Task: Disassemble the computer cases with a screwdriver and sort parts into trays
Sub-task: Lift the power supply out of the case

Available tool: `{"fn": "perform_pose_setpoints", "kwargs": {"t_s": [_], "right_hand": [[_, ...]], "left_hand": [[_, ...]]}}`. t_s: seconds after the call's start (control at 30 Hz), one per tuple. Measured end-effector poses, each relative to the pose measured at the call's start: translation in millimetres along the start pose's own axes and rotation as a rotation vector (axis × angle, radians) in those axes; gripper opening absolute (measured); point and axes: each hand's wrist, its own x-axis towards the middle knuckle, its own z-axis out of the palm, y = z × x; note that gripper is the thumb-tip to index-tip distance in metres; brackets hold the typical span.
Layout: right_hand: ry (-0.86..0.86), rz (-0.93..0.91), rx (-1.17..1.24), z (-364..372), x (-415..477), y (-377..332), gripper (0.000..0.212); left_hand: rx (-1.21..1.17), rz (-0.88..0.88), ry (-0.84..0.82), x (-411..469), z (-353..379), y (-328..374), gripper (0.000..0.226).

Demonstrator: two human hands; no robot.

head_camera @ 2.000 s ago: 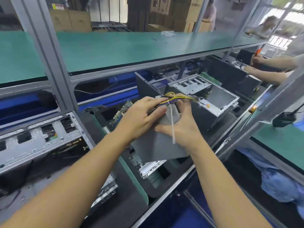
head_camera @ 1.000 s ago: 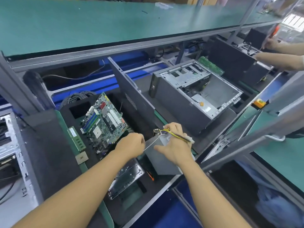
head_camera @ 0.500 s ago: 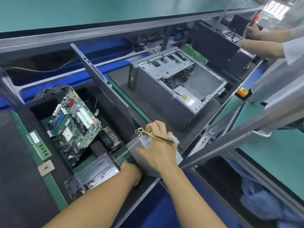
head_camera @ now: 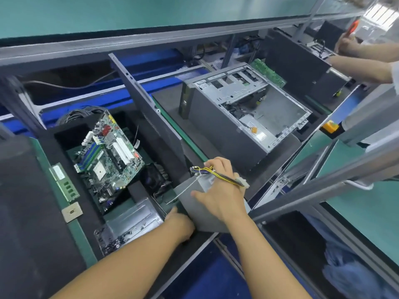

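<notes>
A grey power supply box (head_camera: 194, 203) sits low in a slot of the black foam tray (head_camera: 71, 225) near the front edge. My right hand (head_camera: 218, 190) grips its top, with the yellow and black cable bundle (head_camera: 218, 174) lying over my fingers. My left hand (head_camera: 180, 223) is tucked under the box's near left corner, fingers hidden. The same tray holds a green motherboard (head_camera: 108, 158), a black fan heatsink (head_camera: 155, 178) and a silver drive cage (head_camera: 131, 223). The opened grey computer case (head_camera: 244, 117) lies on its side behind.
A grey side panel (head_camera: 146, 108) stands on edge between tray and case. A RAM stick (head_camera: 63, 182) and a CPU chip (head_camera: 72, 212) lie on the green strip at left. Another person's hands (head_camera: 349, 50) work with a screwdriver at the far right. A metal frame bar (head_camera: 323, 182) crosses at right.
The power supply came down from chest height into the tray slot. My left hand let go of the cables and slid under the box's near corner; my right hand stayed on top.
</notes>
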Motion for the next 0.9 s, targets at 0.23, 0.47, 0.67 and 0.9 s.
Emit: {"fn": "perform_pose_setpoints", "kwargs": {"t_s": [0.23, 0.47, 0.67, 0.9], "right_hand": [[-0.014, 0.08, 0.108, -21, 10, -2, 0.06], [-0.052, 0.048, 0.11, -17, -2, -19, 0.057], [-0.064, 0.065, 0.121, -13, -9, -28, 0.057], [-0.078, 0.031, 0.038, -13, -9, -29, 0.055]], "left_hand": [[-0.142, 0.268, 0.32, -73, -4, -27, 0.028], [-0.229, 0.34, 0.746, -129, 11, -42, 0.029], [-0.289, 0.388, 1.116, -155, 7, -36, 0.036], [-0.694, 0.237, 1.603, -187, 3, -40, 0.027]]}}
